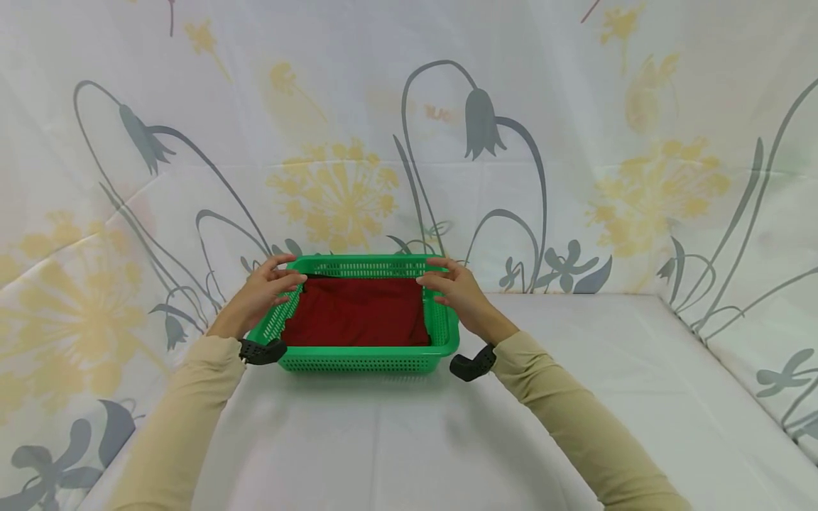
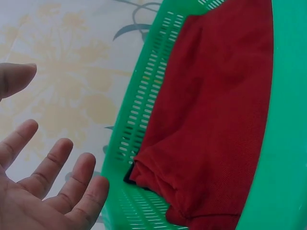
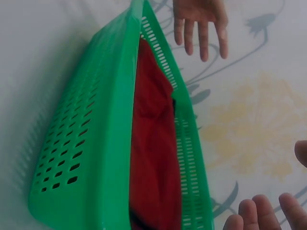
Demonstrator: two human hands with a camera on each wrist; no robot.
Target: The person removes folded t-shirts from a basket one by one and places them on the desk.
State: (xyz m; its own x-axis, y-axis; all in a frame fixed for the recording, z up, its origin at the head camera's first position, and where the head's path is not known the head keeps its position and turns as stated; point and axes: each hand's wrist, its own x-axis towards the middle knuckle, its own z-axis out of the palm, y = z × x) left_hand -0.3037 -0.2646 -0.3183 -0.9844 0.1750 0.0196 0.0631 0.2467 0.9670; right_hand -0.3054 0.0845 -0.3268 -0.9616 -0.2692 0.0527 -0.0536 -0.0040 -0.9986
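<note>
A green plastic basket with slotted walls stands on the white surface, in front of the patterned backdrop. Inside it lies a dark red folded cloth, spread over most of the bottom; a black edge peeks out from under it in the left wrist view. My left hand is over the basket's left end, fingers spread and relaxed, holding nothing. Opposite it, my right hand hovers over the right end with fingers extended, also holding nothing. Both hands show bare, apart from the cloth, in the wrist views.
A white cloth-covered surface extends around the basket. Behind it rises a white curtain printed with grey bellflowers and yellow blossoms, which also closes off the left and right sides. Black straps with wrist cameras sit at both cuffs.
</note>
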